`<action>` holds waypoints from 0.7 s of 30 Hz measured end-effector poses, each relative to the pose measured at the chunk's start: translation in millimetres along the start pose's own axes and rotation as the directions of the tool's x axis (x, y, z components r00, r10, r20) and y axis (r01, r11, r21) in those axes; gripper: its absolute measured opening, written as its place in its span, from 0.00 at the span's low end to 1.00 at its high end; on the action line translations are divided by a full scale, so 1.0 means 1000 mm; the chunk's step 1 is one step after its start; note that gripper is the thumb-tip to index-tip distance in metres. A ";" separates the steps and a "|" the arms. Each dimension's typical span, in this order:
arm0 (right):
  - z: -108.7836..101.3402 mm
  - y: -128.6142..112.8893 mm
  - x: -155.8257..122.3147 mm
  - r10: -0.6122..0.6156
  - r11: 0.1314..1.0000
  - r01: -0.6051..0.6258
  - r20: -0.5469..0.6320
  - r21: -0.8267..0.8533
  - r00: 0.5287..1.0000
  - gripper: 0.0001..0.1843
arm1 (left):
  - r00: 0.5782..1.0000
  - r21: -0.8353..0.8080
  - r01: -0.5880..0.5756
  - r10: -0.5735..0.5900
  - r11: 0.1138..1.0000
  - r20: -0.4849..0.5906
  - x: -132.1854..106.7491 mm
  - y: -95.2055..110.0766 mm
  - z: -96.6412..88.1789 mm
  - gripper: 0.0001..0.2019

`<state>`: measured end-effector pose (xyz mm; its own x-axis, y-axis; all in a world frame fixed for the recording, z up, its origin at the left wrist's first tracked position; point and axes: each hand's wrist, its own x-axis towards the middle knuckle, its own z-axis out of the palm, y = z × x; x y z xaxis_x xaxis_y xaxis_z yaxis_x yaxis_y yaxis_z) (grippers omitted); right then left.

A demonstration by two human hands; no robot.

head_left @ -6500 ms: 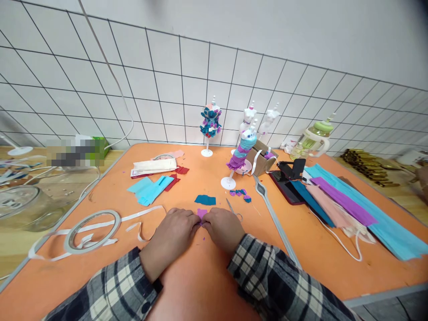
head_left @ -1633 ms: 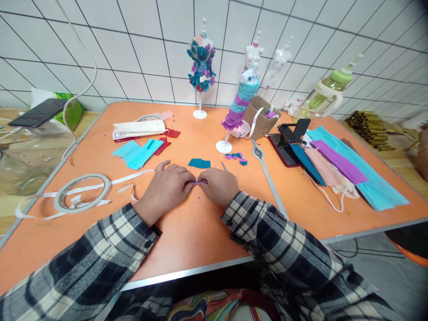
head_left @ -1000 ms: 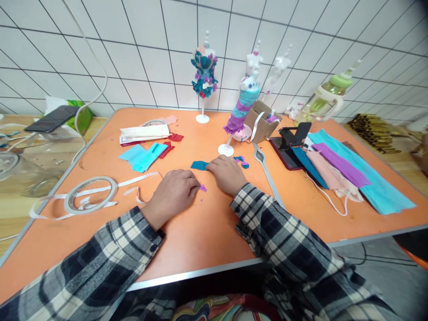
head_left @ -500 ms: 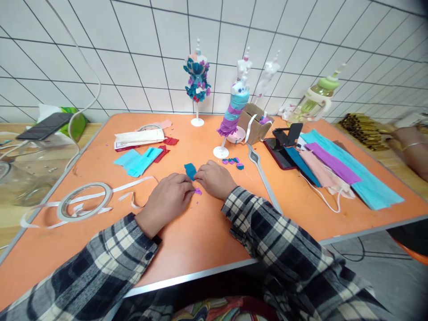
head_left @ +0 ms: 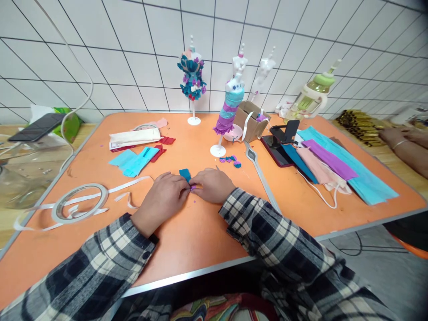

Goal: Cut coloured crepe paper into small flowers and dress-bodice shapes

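Note:
The fingertips of my left hand [head_left: 165, 196] and my right hand [head_left: 214, 185] meet low over the table. Both pinch a small scrap of purple paper [head_left: 193, 188], which the fingers mostly cover. Just beyond the fingertips lies a teal piece of paper [head_left: 184, 174], partly hidden by my hands. A thin pointed thing sticks up behind my right hand; I cannot tell what it is. Past that hand, several small teal and purple pieces [head_left: 237, 164] lie in a row. Farther back stands a mini dress form [head_left: 228, 111] wrapped in blue and purple.
On the left are a tape roll [head_left: 80, 203], white strips and light blue paper [head_left: 140, 162]. Another decorated dress form [head_left: 193, 82] stands at the back. Rightward are a cardboard box [head_left: 252, 120], a phone [head_left: 277, 151], coloured sheets [head_left: 351, 167] and a bottle [head_left: 310, 100]. Another person's hand [head_left: 394, 136] shows far right.
My right hand has come down and toward me, off the teal piece, to the purple scrap by my left fingertips. The whole view has shifted slightly.

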<state>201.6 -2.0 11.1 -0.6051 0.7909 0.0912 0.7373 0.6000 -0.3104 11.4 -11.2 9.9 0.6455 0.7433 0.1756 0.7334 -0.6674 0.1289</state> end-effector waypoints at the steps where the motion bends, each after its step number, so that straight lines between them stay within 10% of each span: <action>1: 0.002 -0.001 0.001 0.003 1.000 -0.003 0.002 -0.028 1.000 0.11 | 1.000 0.001 0.000 0.000 1.000 0.004 0.000 0.000 0.000 0.13; 21: 0.007 -0.013 0.004 0.150 0.979 -0.153 -0.039 -0.131 0.988 0.12 | 0.955 -0.028 0.296 -0.295 0.955 0.045 0.000 0.007 -0.001 0.09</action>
<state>187.3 -7.8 8.9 -0.4759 0.8758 0.0808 0.8543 0.4821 -0.1942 16.0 -16.0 11.3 0.4098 0.9082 0.0855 0.8854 -0.4186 0.2020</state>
